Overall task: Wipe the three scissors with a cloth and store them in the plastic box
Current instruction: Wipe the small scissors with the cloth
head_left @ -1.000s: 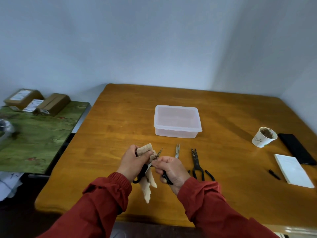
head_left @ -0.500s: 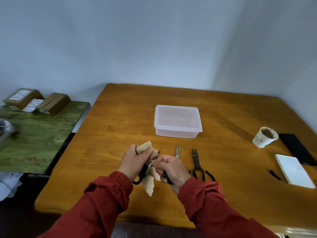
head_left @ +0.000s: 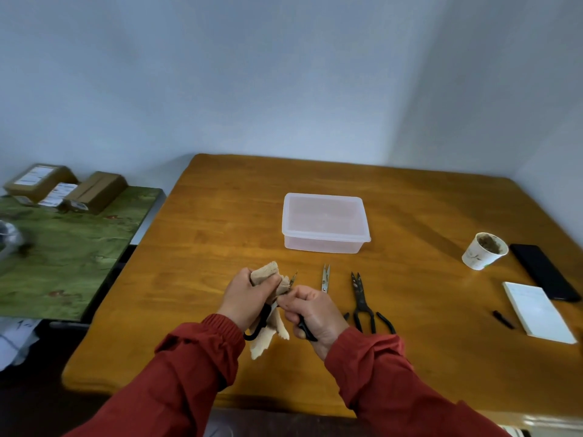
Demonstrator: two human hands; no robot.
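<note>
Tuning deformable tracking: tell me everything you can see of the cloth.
The cloth is a beige, coarse-looking rag, crumpled rather than folded. The left hand grips its upper part, bunched around the blade of the black-handled scissors. The right hand holds the scissors by a handle. One end pokes out above the left hand's fingers. A loose tail with an uneven lower edge hangs below both hands, over the wooden table. Whether the tail touches the table cannot be told.

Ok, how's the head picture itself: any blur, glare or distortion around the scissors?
Head view: soft, even light, no glare on the held scissors; snips and black scissors look sharp; wide-angle stretch bows the table edges; the green side table smears at far left.
</note>
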